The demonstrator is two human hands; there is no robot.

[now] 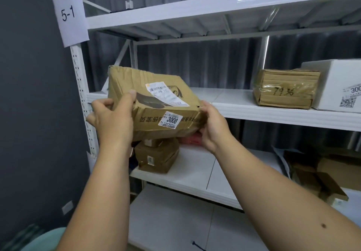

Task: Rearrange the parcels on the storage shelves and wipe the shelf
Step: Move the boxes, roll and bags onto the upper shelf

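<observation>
Left grip: the left hand [112, 121] clasps the near left corner of the brown parcel [154, 102], thumb on top.
Right grip: the right hand [212, 127] pinches the parcel's near right corner, fingers curled under.
Parcel: held between both grips, tilted, in front of the middle shelf [273, 108]; a 3008 sticker [170, 121] faces the person.
Below the grips: a small brown box [156, 157] on the lower shelf [191, 174].
Right of the grips: a taped carton [285, 89] touching a white box [338, 86] on the middle shelf.
</observation>
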